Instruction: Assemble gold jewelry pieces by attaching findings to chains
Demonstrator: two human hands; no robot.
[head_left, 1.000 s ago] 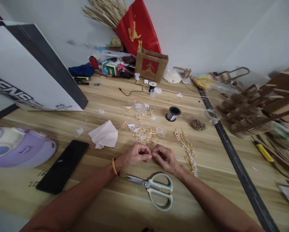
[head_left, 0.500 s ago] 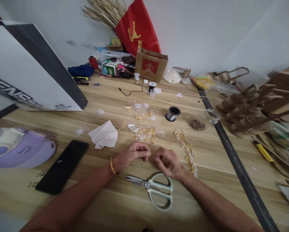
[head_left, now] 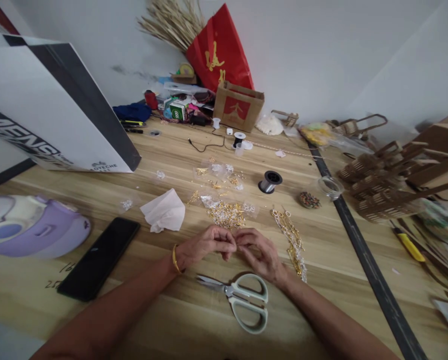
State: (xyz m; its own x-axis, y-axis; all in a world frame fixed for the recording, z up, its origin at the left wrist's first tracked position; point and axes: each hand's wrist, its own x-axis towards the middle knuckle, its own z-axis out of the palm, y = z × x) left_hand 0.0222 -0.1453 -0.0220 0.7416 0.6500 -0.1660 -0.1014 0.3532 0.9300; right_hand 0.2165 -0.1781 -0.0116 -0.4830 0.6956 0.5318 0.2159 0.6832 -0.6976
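My left hand [head_left: 214,242], with a gold bangle [head_left: 175,258] at the wrist, is closed in a pinch. Its fingertips meet those of my right hand [head_left: 259,252], whose fingers are also pinched. Whatever lies between the fingertips is too small to make out. Just beyond both hands spreads a pile of gold and clear beads [head_left: 226,214]. Scissors [head_left: 242,300] with pale green handles lie nearer to me, blades pointing left. To the right of my right hand rest several gold and silver bead strands [head_left: 291,240].
A spool of wire [head_left: 270,182] stands behind the beads, with a dish of dark beads [head_left: 309,200] to its right. On the left are a white tissue [head_left: 164,211], a black phone [head_left: 98,260] and a large white box [head_left: 55,110]. Woven baskets [head_left: 374,195] stand at right.
My right hand has moved left, so the fingertips of both hands now meet above the table. The whole view has shifted slightly.
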